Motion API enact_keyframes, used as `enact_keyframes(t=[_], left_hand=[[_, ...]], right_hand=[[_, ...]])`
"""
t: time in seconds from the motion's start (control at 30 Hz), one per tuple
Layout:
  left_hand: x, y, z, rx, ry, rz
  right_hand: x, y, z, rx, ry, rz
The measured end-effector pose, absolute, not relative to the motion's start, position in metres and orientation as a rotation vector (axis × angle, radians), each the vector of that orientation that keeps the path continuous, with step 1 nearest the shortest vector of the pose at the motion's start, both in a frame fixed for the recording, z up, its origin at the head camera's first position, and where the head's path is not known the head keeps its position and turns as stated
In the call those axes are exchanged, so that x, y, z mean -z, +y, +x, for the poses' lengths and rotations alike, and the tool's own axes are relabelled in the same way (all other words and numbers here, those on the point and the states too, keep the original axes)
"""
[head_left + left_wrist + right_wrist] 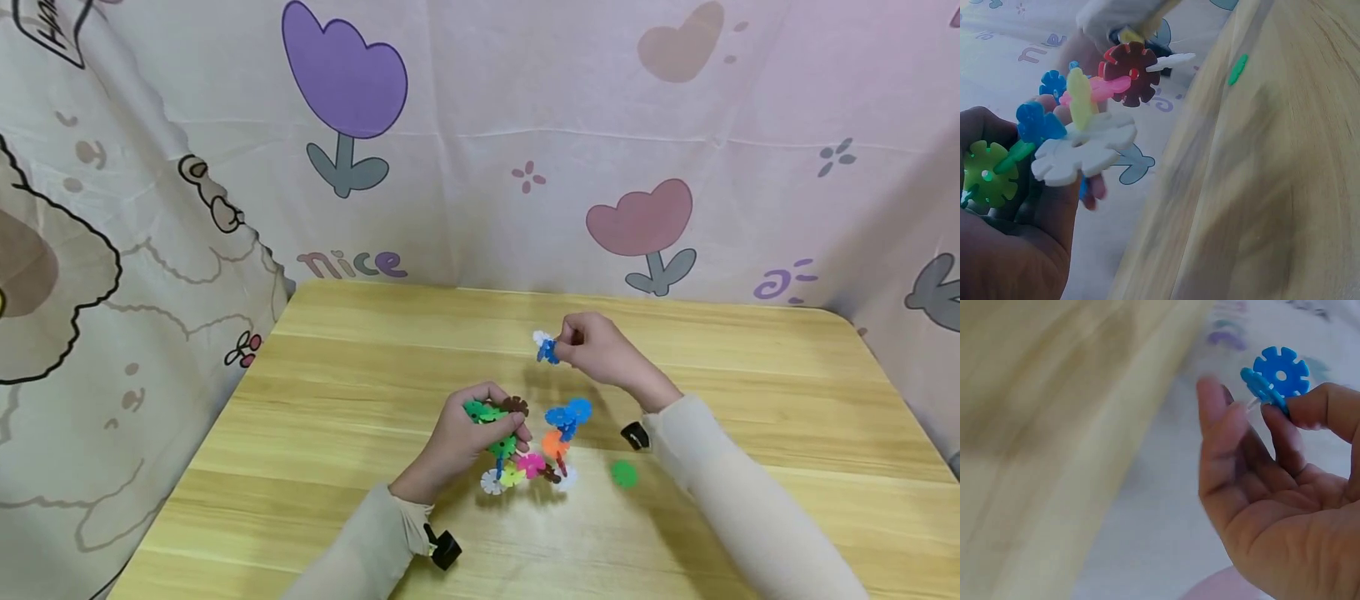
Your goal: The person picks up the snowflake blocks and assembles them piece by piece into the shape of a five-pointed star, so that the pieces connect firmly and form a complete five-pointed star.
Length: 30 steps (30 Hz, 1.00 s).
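Note:
My left hand point(471, 429) grips a chain of joined, notched plastic discs. Green discs point(502, 446) lie within its fingers; a white disc point(1085, 149), a yellow one point(1080, 100), a pink one point(531, 465), brown, orange point(555, 443) and blue ones point(578, 410) stick out to the right. Farther back, raised above the table, my right hand point(600, 346) pinches a small cluster of blue discs point(1281, 372) between thumb and index finger. A white disc point(541, 337) shows at that cluster's far side in the head view. The two pieces are apart.
A single green disc point(624, 474) lies on the wooden table point(337, 375), right of the chain. Behind the table hangs a printed cloth point(480, 125), and another side of it runs down the left. A small black device point(446, 550) hangs at the left wrist.

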State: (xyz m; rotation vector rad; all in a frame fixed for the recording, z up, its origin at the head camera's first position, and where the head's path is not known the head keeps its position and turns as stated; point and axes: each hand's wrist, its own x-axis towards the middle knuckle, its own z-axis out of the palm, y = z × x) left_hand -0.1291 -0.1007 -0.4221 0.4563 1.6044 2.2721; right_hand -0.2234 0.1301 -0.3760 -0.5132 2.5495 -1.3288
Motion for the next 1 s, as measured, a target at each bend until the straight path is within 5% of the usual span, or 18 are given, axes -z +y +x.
enact_keyframes(t=[0.33,1.0], left_hand=[[0.424,-0.102,-0.13,-2.272,1.608,0.497],[0.427,-0.099,-0.129,-2.242,1.65,0.578]], right_hand=[[0.354,0.11,-0.172,1.409,2.584,-0.86],[0.373,0.108,-0.151,1.615,2.57,-0.87]])
